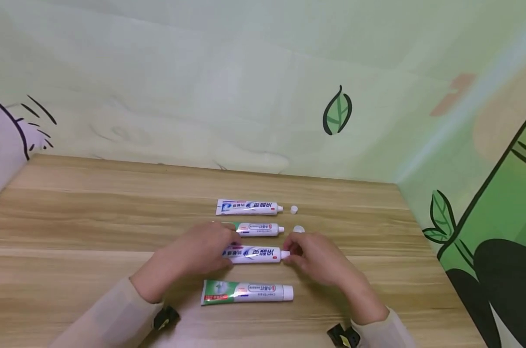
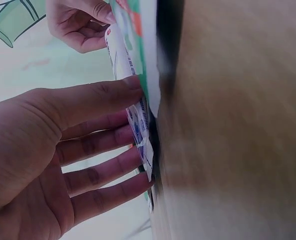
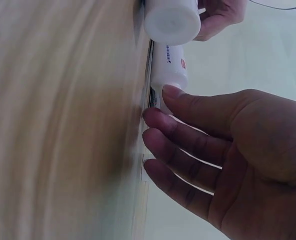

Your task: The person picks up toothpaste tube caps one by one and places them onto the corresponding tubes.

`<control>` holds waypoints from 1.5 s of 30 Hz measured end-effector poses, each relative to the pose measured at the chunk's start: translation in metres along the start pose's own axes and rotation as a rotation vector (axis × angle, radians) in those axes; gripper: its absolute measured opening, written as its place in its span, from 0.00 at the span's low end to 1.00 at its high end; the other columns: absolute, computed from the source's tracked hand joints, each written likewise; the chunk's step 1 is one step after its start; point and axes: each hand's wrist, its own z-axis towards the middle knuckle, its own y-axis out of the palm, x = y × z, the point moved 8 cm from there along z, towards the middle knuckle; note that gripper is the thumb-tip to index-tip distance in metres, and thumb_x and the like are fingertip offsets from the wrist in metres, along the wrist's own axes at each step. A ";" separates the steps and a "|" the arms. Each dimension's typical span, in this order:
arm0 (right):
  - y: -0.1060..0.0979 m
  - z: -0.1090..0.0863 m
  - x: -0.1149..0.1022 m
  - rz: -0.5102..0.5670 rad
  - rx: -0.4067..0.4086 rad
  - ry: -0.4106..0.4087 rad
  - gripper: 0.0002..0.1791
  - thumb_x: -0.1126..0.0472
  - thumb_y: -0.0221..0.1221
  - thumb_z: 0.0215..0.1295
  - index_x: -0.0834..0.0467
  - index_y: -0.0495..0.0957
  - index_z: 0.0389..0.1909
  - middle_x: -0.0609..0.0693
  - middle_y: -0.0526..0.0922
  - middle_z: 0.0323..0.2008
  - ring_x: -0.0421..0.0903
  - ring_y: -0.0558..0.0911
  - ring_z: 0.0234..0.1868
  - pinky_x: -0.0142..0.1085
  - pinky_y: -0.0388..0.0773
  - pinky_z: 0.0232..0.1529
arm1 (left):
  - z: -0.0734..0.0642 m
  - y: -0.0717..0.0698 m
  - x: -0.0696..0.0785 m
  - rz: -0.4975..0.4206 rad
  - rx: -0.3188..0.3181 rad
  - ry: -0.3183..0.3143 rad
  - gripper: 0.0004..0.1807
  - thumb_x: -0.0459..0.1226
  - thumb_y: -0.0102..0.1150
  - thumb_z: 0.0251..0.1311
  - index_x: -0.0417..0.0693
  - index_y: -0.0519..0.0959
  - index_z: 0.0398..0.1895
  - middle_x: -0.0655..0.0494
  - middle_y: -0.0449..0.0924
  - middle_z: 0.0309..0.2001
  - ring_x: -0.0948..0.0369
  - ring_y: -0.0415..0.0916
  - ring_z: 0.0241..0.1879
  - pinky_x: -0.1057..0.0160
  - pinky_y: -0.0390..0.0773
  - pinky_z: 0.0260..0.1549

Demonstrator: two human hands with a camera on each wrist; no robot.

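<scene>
Wood-grain tabletop [image 1: 93,208] carries a blue-and-white toothpaste tube [image 1: 256,254], lying flat, third from the far side among four. The left hand [image 1: 204,249] pinches it near the tail between thumb and fingers; the right hand [image 1: 319,256] pinches its white tip [image 1: 285,254] with thumb and forefinger. For a twist here, I'd keep the tail steady, turn squarely about the tube's axis and avoid squeezing the soft body. Nearer the person lies a capped green tube [image 1: 250,293]; beyond are two uncapped tubes [image 1: 247,208], with two loose caps [image 1: 294,210] beside their nozzles. Pale wall sheeting [image 1: 202,96] with printed leaves stands behind.
</scene>
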 end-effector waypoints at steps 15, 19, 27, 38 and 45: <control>0.001 0.000 -0.001 0.006 -0.014 -0.024 0.05 0.61 0.69 0.65 0.51 0.82 0.39 0.39 0.79 0.29 0.37 0.76 0.32 0.34 0.76 0.39 | -0.001 -0.001 0.000 -0.002 0.000 0.007 0.24 0.44 0.76 0.57 0.49 0.85 0.57 0.53 0.85 0.52 0.55 0.82 0.49 0.50 0.81 0.56; 0.001 -0.001 0.000 0.009 -0.026 -0.025 0.06 0.60 0.70 0.64 0.50 0.82 0.39 0.39 0.79 0.29 0.37 0.76 0.32 0.33 0.75 0.38 | -0.001 -0.001 0.000 -0.022 0.002 0.003 0.24 0.44 0.76 0.56 0.49 0.85 0.56 0.54 0.84 0.51 0.56 0.81 0.48 0.50 0.81 0.57; -0.007 -0.003 0.005 0.103 -0.052 -0.033 0.11 0.63 0.70 0.63 0.56 0.83 0.46 0.42 0.83 0.32 0.36 0.79 0.35 0.32 0.78 0.40 | -0.004 -0.011 -0.005 -0.085 0.037 -0.011 0.24 0.46 0.73 0.59 0.48 0.84 0.58 0.53 0.85 0.56 0.53 0.81 0.57 0.49 0.79 0.62; -0.021 -0.005 0.010 0.089 0.027 -0.005 0.13 0.64 0.71 0.62 0.59 0.83 0.46 0.45 0.84 0.33 0.39 0.80 0.35 0.33 0.79 0.40 | -0.005 -0.026 -0.019 -0.049 0.126 -0.003 0.26 0.47 0.74 0.60 0.47 0.82 0.60 0.50 0.83 0.59 0.52 0.81 0.59 0.49 0.81 0.60; -0.035 -0.002 0.017 0.037 0.107 0.079 0.16 0.64 0.72 0.61 0.60 0.84 0.49 0.53 0.84 0.42 0.45 0.81 0.40 0.40 0.80 0.44 | 0.005 -0.026 -0.025 -0.024 0.125 -0.029 0.31 0.49 0.72 0.63 0.47 0.78 0.66 0.47 0.78 0.67 0.47 0.77 0.66 0.45 0.77 0.64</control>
